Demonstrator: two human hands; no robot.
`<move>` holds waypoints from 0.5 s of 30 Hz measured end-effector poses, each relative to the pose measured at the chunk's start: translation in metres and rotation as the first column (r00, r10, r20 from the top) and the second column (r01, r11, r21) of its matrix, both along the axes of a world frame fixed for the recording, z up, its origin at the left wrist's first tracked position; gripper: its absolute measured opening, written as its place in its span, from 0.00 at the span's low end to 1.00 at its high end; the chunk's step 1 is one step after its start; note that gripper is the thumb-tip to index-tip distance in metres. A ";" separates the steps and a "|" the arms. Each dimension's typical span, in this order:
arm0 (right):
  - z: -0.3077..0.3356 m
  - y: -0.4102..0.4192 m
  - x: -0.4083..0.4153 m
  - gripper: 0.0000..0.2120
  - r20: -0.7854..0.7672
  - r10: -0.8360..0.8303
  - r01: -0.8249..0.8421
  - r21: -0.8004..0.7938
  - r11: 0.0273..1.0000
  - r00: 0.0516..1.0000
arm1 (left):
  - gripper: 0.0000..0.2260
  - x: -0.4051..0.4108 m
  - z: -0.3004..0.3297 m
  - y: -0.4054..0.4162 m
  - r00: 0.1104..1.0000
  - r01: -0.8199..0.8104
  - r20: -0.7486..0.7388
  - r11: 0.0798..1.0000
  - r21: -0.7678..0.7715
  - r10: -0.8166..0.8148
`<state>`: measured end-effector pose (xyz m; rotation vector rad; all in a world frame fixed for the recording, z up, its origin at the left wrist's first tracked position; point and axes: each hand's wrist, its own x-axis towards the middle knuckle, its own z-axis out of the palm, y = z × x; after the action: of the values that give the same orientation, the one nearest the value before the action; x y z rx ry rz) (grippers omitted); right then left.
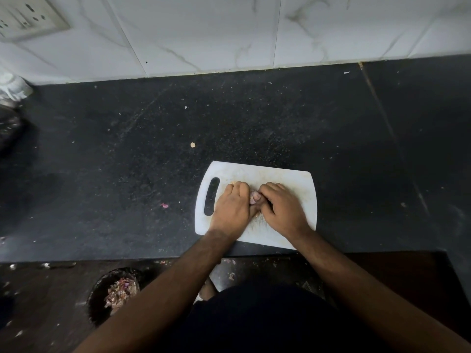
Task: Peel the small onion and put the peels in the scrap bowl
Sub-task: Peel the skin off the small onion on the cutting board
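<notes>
A small pinkish onion (253, 196) shows only as a sliver between my two hands, over the middle of a white cutting board (285, 179). My left hand (233, 208) curls around it from the left. My right hand (283, 208) pinches it from the right with thumb and fingers. Most of the onion is hidden by my fingers. A dark round scrap bowl (96, 299) holding several pink and brown peels (119, 291) stands on the floor at the lower left, below the counter's front edge.
The board lies near the front edge of a black stone counter (127, 161) scattered with small crumbs and a pink peel scrap (164, 205). A white tiled wall (229, 34) backs the counter, with a socket plate (28, 19) at the top left. Blurred objects (11, 98) sit at the far left.
</notes>
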<state>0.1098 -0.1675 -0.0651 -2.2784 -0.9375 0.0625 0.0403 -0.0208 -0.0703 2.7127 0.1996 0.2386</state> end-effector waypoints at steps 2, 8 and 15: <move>0.002 0.000 0.000 0.12 -0.021 -0.002 0.002 0.025 1.000 1.000 | 0.23 -0.001 -0.002 0.003 1.000 0.023 -0.019 0.999 -0.023 -0.024; 0.001 -0.003 0.003 0.08 -0.201 -0.081 0.119 0.185 0.975 0.976 | 0.20 -0.001 -0.002 0.017 0.986 0.161 -0.005 0.973 -0.165 -0.164; 0.003 -0.002 0.000 0.12 -0.178 -0.004 0.037 0.180 0.983 0.984 | 0.11 -0.002 0.002 0.015 0.997 0.076 0.000 0.953 -0.294 -0.080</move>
<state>0.1102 -0.1697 -0.0621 -2.0754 -0.7928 0.1614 0.0385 -0.0058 -0.0685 2.4208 0.1199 0.1558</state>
